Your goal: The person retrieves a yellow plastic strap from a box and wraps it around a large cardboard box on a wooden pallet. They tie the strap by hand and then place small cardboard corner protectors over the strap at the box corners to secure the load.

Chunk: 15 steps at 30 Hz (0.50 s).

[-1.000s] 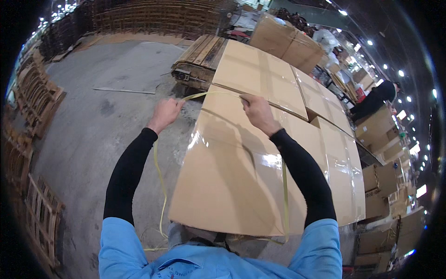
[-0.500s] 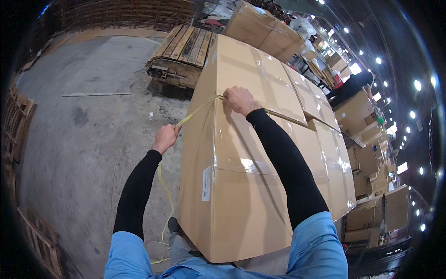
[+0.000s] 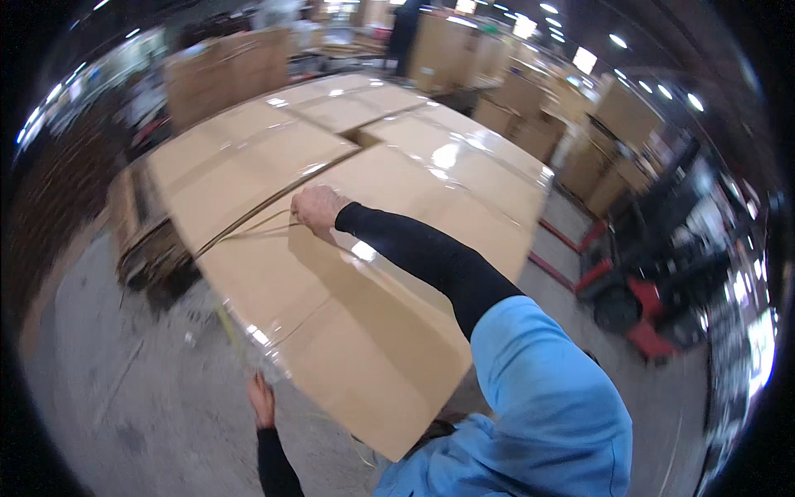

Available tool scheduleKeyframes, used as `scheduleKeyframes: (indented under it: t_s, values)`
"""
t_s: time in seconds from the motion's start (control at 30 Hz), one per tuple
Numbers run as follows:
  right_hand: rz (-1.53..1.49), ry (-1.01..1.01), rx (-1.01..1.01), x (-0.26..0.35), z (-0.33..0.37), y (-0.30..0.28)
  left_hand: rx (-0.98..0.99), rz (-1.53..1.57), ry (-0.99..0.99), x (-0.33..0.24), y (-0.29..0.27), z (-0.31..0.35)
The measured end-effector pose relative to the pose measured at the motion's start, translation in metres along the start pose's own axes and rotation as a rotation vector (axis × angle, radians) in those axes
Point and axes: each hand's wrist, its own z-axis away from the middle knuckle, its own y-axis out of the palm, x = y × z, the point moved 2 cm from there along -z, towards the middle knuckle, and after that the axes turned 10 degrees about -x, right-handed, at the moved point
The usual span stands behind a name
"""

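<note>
Large taped cardboard boxes [image 3: 373,331] stand close together in front of me, with a narrow gap between their tops. My right hand [image 3: 319,209] is closed over the top of the nearer box, gripping a yellow strap [image 3: 265,225]. From there the strap runs left along the seam to the boxes' left edge. Beyond that edge it hangs down the side, blurred, toward my left hand [image 3: 262,400]. That hand is low beside the box's left side, its fingers closed around the strap.
A wooden pallet stack [image 3: 137,228] sits past the boxes' left corner. On the right stands a red and black forklift [image 3: 638,290], its forks pointing toward the boxes. More cartons [image 3: 609,178] are piled behind, and a dark-clothed figure [image 3: 404,37] stands at the back.
The view has swung to the right, bringing the forklift into sight. My right hand has moved farther over the box tops with the strap; my left hand has dropped lower beside the box.
</note>
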Motion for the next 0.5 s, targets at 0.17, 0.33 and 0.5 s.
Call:
scheduleKeyframes:
  t_s: [0.17, 0.33, 0.5]
  values:
    - [0.024, 0.294, -0.009, -0.154, 0.158, -0.030, 0.140, 0.100, -0.641, 0.005, -0.004, 0.216]
    - [0.064, 0.711, -0.156, -0.299, 0.337, -0.093, 0.452, 0.260, -1.357, -0.024, 0.036, 0.327]
    - [0.217, 0.936, -0.210, -0.394, 0.460, -0.130, 0.426, 0.287, -1.389, -0.035, 0.093, 0.294]
